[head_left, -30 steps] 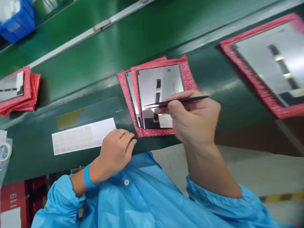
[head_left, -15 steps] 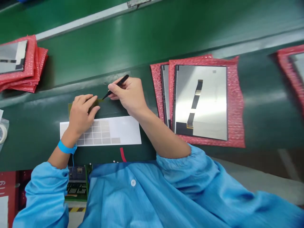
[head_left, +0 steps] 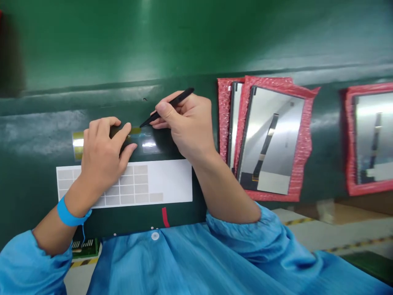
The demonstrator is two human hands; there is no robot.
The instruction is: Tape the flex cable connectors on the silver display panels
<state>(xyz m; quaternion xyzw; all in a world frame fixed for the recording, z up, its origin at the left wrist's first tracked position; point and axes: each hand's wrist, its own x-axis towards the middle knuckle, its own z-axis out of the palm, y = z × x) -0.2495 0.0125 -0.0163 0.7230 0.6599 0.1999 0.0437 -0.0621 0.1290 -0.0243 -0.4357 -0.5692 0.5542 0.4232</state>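
My right hand (head_left: 192, 123) is closed round a black pointed tool (head_left: 172, 105), its tip at the edge of a yellowish transparent strip (head_left: 135, 130). My left hand (head_left: 106, 149) rests on the strip with its fingers spread and bent; a yellow end (head_left: 77, 145) shows at its left. A clear patch (head_left: 150, 144) lies just below the tool's tip. Nearer to me is a white sheet (head_left: 170, 178) with rows of grey labels, partly under my left hand and wrist.
Right of my right hand, flat panels (head_left: 276, 135) with dark flex cables lie on pink bubble bags (head_left: 302, 143). Another panel (head_left: 376, 155) lies at the far right. A short red strip (head_left: 165, 217) is near the table's front edge.
The view has shifted, bringing more of the right-hand panel into sight and losing the left stack. My right hand still grips the tool by the strip; more of the strip's left end shows.
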